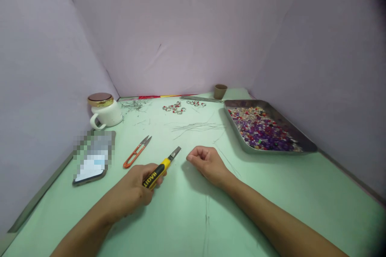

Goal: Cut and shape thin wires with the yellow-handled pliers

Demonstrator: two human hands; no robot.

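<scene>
Watching from afar through the head camera. Nearest: pale green table [181, 225], thin strands [207, 220] running toward the near edge between the forearms.

Left hand [137, 186] closed around the black-and-yellow handle of 1 utility knife [163, 167]. Knife slants away to the right, metal end foremost, between the hands, apart from the right hand.

Right hand [209, 164] sits just beside the metal end, fingers curled inward, thumb tip by the index finger. How tightly it closes, and whether it has hold of any fine strand, I cannot tell.

Left of the left hand: 1 phone [95, 162], screen lit, partly pixelated. Between phone and knife: orange-handled snips [138, 155], blades pointing away.

Beyond the hands, loose wires [199, 127] lie mostly crosswise. To their right, 1 metal tray [297, 133] holds mixed beads [265, 130], purple toward the near side. At far left, 1 white mug [110, 114] with a gold-rimmed lid [101, 99].

Farther: wire scraps [134, 105] beside the mug, 2 clusters of red-beaded pieces [175, 107], 1 wire bundle [202, 99], 1 small brown cup [220, 92]. Pale cloth [187, 36] stands behind.
</scene>
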